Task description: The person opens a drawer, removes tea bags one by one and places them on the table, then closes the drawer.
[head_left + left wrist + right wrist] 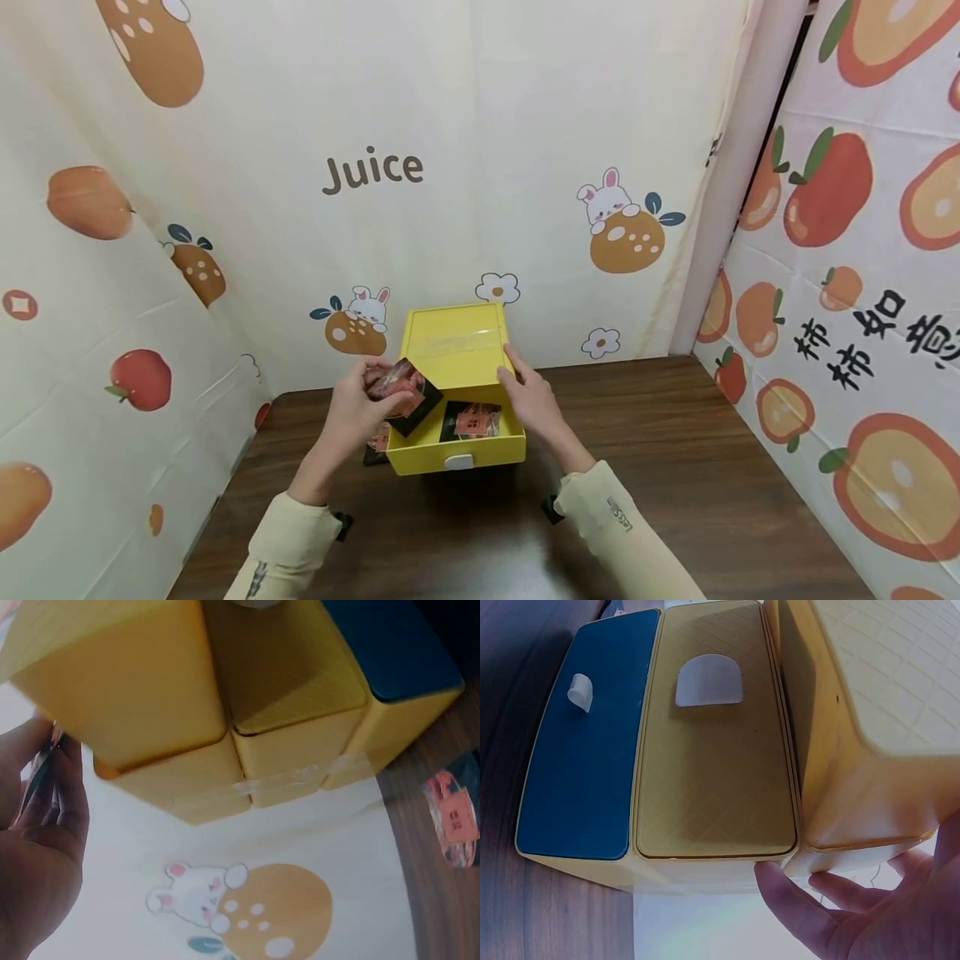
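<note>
A small yellow drawer cabinet (450, 346) has its top drawer (456, 460) pulled out toward me. My left hand (366, 408) pinches a flat black packet (420, 408) with a red print and clear film, tilted over the drawer's left side. Seen from the left wrist, that packet (37, 776) shows nearly edge-on between thumb and fingers. A similar packet (474, 421) lies inside the drawer. My right hand (536, 400) rests on the cabinet's right side, its fingers extended along the wall and upper edge. In the right wrist view the fingertips (776, 877) touch the cabinet side.
Below the open drawer are a closed yellow drawer (712, 772) and a closed blue drawer (585, 772), each with a white pull. Another packet (377, 446) lies on the wooden table (480, 533) left of the cabinet. Printed curtains (525, 125) stand behind and at both sides.
</note>
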A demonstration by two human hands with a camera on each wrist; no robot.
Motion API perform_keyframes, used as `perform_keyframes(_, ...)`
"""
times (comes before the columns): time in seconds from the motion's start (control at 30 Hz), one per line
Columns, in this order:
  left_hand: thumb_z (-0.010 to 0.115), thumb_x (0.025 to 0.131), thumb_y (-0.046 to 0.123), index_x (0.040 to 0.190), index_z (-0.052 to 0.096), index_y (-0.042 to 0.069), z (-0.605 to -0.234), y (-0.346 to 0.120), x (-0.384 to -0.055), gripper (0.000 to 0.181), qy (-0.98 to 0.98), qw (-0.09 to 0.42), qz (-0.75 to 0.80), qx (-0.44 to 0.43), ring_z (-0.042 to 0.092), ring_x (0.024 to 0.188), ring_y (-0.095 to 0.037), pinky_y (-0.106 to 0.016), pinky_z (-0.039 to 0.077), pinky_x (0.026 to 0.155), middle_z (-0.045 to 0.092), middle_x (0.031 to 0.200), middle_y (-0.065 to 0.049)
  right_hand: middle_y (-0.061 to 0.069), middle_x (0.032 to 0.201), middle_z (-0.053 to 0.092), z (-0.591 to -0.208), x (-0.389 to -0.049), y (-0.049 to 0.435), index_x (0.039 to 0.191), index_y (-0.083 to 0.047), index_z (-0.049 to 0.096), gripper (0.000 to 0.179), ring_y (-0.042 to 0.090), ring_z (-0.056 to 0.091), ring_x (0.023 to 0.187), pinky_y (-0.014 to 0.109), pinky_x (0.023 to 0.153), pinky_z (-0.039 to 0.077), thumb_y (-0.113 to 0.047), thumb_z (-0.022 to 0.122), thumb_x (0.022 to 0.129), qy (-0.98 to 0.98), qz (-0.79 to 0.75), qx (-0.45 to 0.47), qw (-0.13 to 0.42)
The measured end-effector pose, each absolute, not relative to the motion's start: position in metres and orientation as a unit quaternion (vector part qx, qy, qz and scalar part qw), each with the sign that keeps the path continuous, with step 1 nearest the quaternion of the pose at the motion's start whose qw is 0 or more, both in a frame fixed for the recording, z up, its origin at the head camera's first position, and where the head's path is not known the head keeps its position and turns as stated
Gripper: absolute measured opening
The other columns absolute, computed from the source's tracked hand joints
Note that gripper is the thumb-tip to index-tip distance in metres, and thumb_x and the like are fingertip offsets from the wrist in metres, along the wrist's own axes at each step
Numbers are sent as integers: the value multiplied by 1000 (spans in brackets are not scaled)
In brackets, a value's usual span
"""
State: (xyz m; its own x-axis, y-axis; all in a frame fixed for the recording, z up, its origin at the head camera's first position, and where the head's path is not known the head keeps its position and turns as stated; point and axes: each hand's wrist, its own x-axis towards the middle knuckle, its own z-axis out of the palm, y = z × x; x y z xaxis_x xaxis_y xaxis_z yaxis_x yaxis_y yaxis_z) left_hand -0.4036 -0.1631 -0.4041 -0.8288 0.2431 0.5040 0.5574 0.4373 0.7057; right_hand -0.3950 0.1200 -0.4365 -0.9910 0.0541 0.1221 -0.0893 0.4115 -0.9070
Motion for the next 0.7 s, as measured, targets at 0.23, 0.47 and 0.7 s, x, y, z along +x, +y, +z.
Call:
perform_keyframes(0.23,76,86,23,123,65,1,-416,-202,-421,45,-786,127,-596,-106,61,75,-13,-23,53,61,65,100,-11,4,153,35,-434,-396,119,152,-37,29,56,29,39,134,53,100,37,-51,42,100,-837,544,4,62)
perform_keyframes(0.47,64,95,27,129,61,0,-462,-254,-448,43,-867,95,-486,-58,56,83,-13,-20,48,64,60,117,-22,5,152,36,-435,-398,119,152,-37,30,55,30,41,132,54,99,38,-51,42,100,-840,539,6,62)
perform_keyframes(0.7,57,99,12,128,59,-5,-520,-285,-471,33,-902,22,-428,-48,58,82,-20,-26,49,62,62,112,-22,4,152,36,-436,-399,121,152,-37,30,55,30,41,132,54,98,38,-51,42,100,-847,528,0,66)
